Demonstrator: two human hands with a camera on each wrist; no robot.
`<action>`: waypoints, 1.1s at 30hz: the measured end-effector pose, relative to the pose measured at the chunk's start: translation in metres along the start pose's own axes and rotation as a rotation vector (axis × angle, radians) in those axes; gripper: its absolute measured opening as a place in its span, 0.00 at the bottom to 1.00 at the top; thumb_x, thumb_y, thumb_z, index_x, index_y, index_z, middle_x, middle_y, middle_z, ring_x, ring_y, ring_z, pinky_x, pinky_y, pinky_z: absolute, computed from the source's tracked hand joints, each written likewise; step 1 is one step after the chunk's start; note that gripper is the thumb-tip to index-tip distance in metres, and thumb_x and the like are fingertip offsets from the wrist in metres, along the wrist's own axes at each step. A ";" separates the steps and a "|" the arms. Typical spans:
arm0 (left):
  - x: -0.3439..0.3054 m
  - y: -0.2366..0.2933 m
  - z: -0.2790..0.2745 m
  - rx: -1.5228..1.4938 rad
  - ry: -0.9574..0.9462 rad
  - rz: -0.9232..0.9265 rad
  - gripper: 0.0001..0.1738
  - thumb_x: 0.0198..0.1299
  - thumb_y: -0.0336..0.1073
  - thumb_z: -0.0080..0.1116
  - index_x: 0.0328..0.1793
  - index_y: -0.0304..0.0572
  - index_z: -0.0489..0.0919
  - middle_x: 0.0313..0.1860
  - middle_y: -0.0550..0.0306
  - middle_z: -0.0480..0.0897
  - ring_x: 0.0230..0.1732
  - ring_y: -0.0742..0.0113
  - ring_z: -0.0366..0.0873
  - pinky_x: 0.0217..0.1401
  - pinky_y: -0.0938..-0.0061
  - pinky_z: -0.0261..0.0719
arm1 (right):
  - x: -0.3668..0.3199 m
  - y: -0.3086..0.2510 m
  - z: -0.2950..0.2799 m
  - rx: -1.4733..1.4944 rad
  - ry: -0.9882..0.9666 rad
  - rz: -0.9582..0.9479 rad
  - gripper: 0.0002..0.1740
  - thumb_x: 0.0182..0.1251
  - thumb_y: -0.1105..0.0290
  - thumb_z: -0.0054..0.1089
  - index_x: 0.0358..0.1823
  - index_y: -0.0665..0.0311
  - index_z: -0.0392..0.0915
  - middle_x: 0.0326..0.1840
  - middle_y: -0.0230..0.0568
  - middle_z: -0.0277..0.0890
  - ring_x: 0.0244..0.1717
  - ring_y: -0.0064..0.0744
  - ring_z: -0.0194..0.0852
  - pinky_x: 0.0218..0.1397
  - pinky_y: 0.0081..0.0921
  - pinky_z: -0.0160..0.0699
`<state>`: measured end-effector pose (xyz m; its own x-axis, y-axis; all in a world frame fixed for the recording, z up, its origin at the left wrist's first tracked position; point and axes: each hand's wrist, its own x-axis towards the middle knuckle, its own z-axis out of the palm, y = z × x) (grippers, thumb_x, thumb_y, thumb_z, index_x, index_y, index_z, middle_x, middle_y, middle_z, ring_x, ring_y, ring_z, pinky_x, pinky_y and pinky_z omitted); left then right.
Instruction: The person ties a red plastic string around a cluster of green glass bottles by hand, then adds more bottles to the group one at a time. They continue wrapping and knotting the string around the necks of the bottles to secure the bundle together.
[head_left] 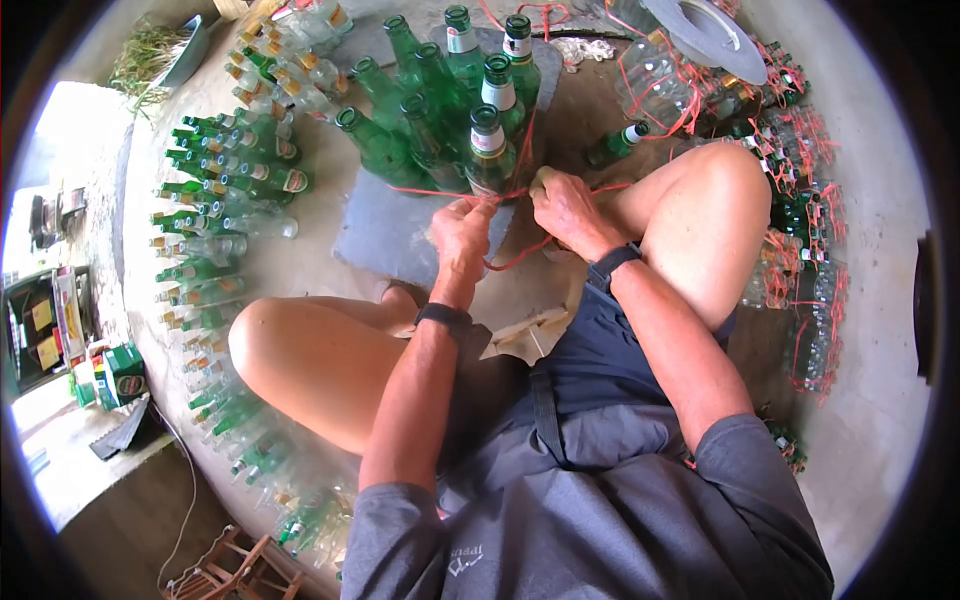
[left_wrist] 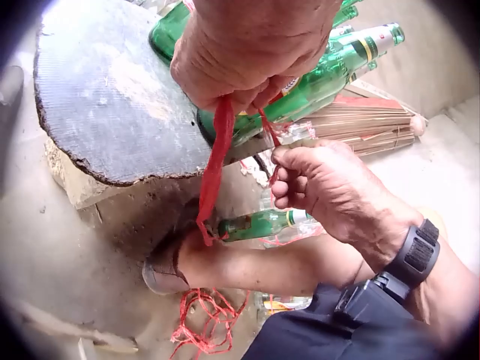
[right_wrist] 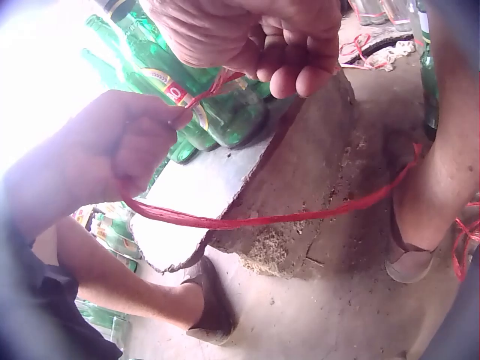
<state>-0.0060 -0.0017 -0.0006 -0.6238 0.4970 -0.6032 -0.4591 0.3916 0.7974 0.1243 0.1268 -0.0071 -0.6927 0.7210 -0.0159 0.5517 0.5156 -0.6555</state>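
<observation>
A cluster of green glass bottles [head_left: 430, 95] stands upright on a grey slab [head_left: 385, 235] in front of the person. Red plastic twine [right_wrist: 300, 220] runs round the low part of the cluster. At the near side of the bottles the left hand [head_left: 463, 240] pinches the twine, and a flat strand [left_wrist: 217, 165] hangs down from under its fingers. Close beside it, the right hand [head_left: 572, 212] grips another stretch between thumb and fingers. Between the hands, in the right wrist view, a short twisted piece crosses in front of a bottle's label [right_wrist: 174, 91]. A slack loop sags below both hands.
Rows of loose bottles [head_left: 265, 180] line the floor at the left. Bundles tied with red twine [head_left: 800, 150] stand at the right. A single green bottle [head_left: 612, 148] is near the right knee. Tangled twine [left_wrist: 206, 322] lies on the floor by the right foot.
</observation>
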 end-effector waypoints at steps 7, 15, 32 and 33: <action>0.001 -0.001 0.000 0.010 -0.015 0.018 0.10 0.65 0.32 0.68 0.47 0.32 0.88 0.20 0.72 0.68 0.17 0.80 0.58 0.18 0.77 0.53 | -0.006 0.007 0.003 -0.093 0.019 -0.112 0.09 0.71 0.69 0.57 0.38 0.69 0.79 0.43 0.62 0.78 0.49 0.69 0.78 0.55 0.57 0.79; 0.002 -0.009 0.000 -0.021 -0.024 0.036 0.13 0.67 0.36 0.70 0.48 0.31 0.88 0.19 0.73 0.68 0.16 0.80 0.57 0.18 0.77 0.53 | -0.013 0.005 0.013 0.065 -0.025 -0.133 0.08 0.73 0.69 0.57 0.37 0.67 0.79 0.38 0.67 0.82 0.45 0.72 0.82 0.48 0.60 0.81; 0.007 -0.012 0.001 -0.013 -0.016 0.071 0.13 0.65 0.38 0.71 0.45 0.33 0.89 0.19 0.72 0.69 0.17 0.80 0.59 0.18 0.76 0.55 | -0.001 0.001 0.015 -0.010 -0.066 -0.084 0.17 0.75 0.62 0.55 0.33 0.68 0.82 0.38 0.65 0.84 0.44 0.73 0.82 0.48 0.63 0.80; 0.009 -0.012 0.001 0.025 0.000 0.091 0.13 0.65 0.38 0.71 0.45 0.34 0.90 0.20 0.72 0.70 0.17 0.80 0.60 0.19 0.76 0.56 | 0.001 0.001 0.014 -0.056 -0.080 -0.097 0.16 0.74 0.63 0.55 0.33 0.67 0.83 0.38 0.65 0.84 0.44 0.73 0.82 0.48 0.63 0.80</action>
<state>-0.0051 -0.0016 -0.0157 -0.6619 0.5317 -0.5283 -0.3846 0.3641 0.8483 0.1176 0.1211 -0.0184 -0.7774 0.6288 -0.0164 0.5044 0.6077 -0.6134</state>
